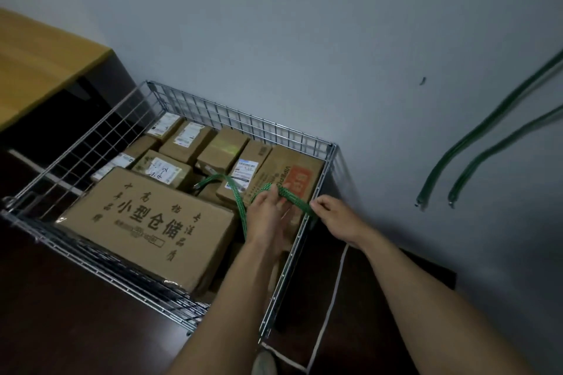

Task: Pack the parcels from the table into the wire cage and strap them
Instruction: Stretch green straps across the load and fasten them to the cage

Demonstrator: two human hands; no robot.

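A: Status?

B: The parcels (189, 140) are packed in the wire cage (243, 123), beside the yellow worktop (39, 70). Strapping is judged to be the step in hand.

A: Strap position?

B: A green woven strap (236, 196) is held over the cartons at the cage's right wall. On the left hand (266, 213), the fingers (274, 192) are curled round a loop of it. On the right hand (338, 219), the strap is pinched between thumb and forefinger, just at the right top rail.

A: Far end?

B: The hooked end (199, 185) lies loose on the small cartons mid-cage and is attached to nothing. Whether the near end is fixed to the rail cannot be told, as it is hidden by the hands.

A: Method?

B: The near end should be anchored on the right rail first and proved with a tug. Any twist should be taken out of the loop so the webbing lies flat. The hooked end should then be carried across the large printed carton (143, 222) to the left wall and hooked on a rail wire. Tension should be applied last.

A: Risks?

B: The strap is judged to be elastic, so snap-back is to be expected if the hook is released under load. The cartons stand at uneven heights, so low ones may be left loose. Two spare green straps (475, 146) hang by the wall at right, and a crosswise run could be added.
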